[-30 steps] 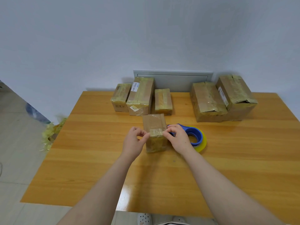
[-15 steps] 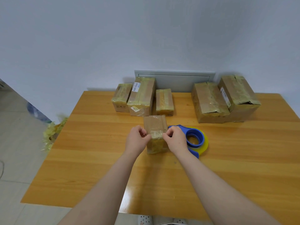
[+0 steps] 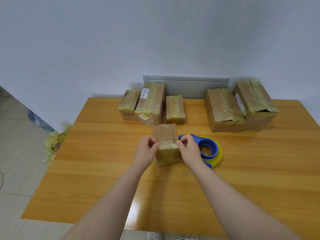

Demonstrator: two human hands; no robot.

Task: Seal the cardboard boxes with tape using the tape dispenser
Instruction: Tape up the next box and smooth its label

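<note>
Along the far edge of the wooden table (image 3: 103,170), against the pale wall (image 3: 155,40) and a flat grey panel (image 3: 187,85), stand five taped cartons. Three are on the left: a low one (image 3: 129,107), a taller labelled one (image 3: 150,103) touching it, and a short one (image 3: 174,107) just beside that. Two bigger ones, (image 3: 223,108) and (image 3: 254,99), press together on the right. On the tiled floor (image 3: 17,153) off the table's left edge lies a heap of crumpled yellowish tape (image 3: 55,144). The small box (image 3: 165,134) sits mid-table, just in front of the back row. The tape dispenser (image 3: 207,144) lies flat just to its right, partly hidden behind the right hand (image 3: 189,151). The left hand (image 3: 146,151) is at the box's left upper corner and the right hand at its right one. Both have their fingers curled in and thumbs pinched close against the box where a strip of tape (image 3: 167,144) crosses its near top edge. I cannot tell whether they grip the strip's ends or only the cardboard under it. The box is plain brown cardboard, squarish, its top glossy with clear film and its front face wrinkled and cloudy under yellowish tape. The dispenser is smooth blue plastic, a ring with a short handle, carrying a translucent yellow roll (image 3: 219,156). The cartons at the back are wrapped in the same dull, creased tape, and the big pair sag open at their near flaps. The tabletop is orange, grained and slightly shiny.
</note>
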